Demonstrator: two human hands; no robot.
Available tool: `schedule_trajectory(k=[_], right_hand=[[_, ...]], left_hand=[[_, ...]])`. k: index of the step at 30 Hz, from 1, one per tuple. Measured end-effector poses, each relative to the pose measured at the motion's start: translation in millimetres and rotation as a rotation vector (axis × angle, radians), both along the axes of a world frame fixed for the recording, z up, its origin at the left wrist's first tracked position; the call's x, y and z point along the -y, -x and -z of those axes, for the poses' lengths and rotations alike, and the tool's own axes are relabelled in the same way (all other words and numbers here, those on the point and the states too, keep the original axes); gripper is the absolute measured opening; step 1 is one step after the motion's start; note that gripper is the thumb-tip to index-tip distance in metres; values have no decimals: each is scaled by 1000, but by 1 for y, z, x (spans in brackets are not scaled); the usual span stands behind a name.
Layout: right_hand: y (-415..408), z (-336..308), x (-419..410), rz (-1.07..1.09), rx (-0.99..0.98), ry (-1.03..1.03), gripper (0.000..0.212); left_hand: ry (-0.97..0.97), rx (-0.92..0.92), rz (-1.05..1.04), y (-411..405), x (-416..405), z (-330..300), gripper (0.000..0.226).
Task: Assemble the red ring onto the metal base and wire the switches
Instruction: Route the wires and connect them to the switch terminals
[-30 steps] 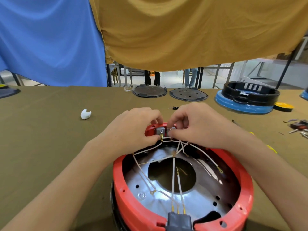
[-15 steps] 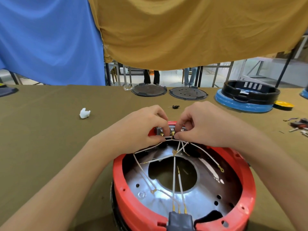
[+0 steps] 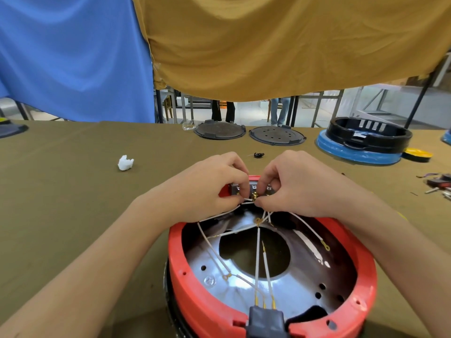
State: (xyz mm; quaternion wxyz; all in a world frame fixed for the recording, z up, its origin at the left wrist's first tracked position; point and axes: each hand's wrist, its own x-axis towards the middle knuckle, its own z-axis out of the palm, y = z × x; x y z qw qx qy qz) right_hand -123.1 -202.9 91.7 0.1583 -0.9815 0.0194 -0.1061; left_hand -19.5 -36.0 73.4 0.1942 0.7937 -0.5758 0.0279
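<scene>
A red ring (image 3: 195, 296) sits around a shiny metal base (image 3: 292, 289) with a round hole in its middle, at the near edge of the table. Grey switches (image 3: 252, 187) with brass terminals are set in the ring's far rim. My left hand (image 3: 210, 189) pinches a white wire (image 3: 258, 254) end at the left switch. My right hand (image 3: 297, 184) pinches a wire terminal at the middle switch. Several white wires fan from the switches across the base to a black connector (image 3: 266, 320) at the near rim.
Two dark round plates (image 3: 219, 131) (image 3: 277, 135) lie at the table's far edge. A black ring on a blue base (image 3: 361, 152) stands far right, a yellow disc (image 3: 417, 152) beside it. A white crumpled scrap (image 3: 125, 163) lies left, small tools (image 3: 439, 185) right.
Both hands have shifted slightly at the switches, with the fingers drawn closer together over the terminals. The ring and base have stayed in place.
</scene>
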Motion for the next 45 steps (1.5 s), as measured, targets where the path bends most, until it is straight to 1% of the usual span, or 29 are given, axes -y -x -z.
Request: schedule_trajectory(k=[4, 13, 23, 27, 31, 37, 41, 43, 45], right_hand=[[0, 1, -1, 25, -1, -43, 7], [0, 2, -3, 51, -14, -140, 9], [1, 2, -4, 38, -8, -162, 9], [0, 3, -4, 66, 1, -132, 8], [-1, 6, -7, 107, 44, -46, 4], [-1, 6, -9, 131, 50, -5, 2], [-2, 7, -6, 124, 100, 72, 9], [-3, 8, -5, 98, 140, 130, 25], [-3, 8, -4, 78, 120, 148, 37]], left_hand=[[0, -7, 6, 0, 0, -1, 14], [-10, -3, 4, -1, 0, -1, 10], [-9, -15, 8, -1, 1, -1, 13], [-14, -11, -1, -1, 1, -1, 12], [-1, -10, 6, -1, 1, -1, 12], [3, -6, 7, -2, 1, 0, 12], [2, -4, -1, -3, 2, 0, 11], [3, -3, 0, -3, 2, 0, 10], [4, -2, -4, -3, 1, 0, 11]])
